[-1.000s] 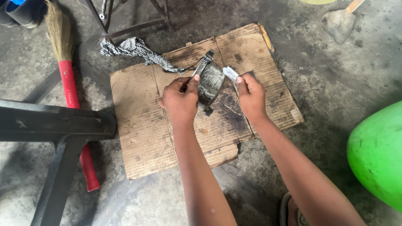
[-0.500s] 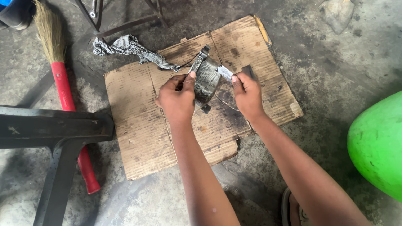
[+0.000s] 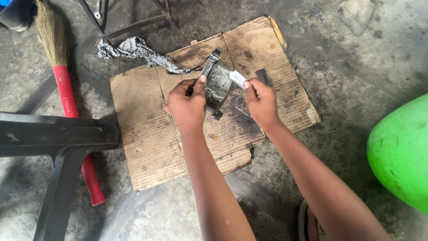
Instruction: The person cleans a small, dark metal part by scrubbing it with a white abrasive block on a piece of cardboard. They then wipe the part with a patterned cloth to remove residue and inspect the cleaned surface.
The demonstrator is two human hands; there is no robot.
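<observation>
A flattened sheet of brown cardboard (image 3: 147, 134) covers the grey concrete floor (image 3: 356, 80), its corrugated face stained dark with grease near the middle. A bright green rounded object (image 3: 399, 154) bulges in at the right edge, and a black metal frame (image 3: 58, 143) crosses the left. Beside that frame lies a broom (image 3: 67, 96) with a red handle and straw head. A crumpled grey rag (image 3: 138, 51) rests at the cardboard's upper edge. Over the stained middle, the left hand (image 3: 187, 107) is curled tight around a curved, blackened metal part (image 3: 217, 82) — thumb pressed on its rim, holding it just above the cardboard. The right hand (image 3: 261, 102) pinches a small silvery strip (image 3: 237, 79) between thumb and fingers — its tip touching the part's curved face.
</observation>
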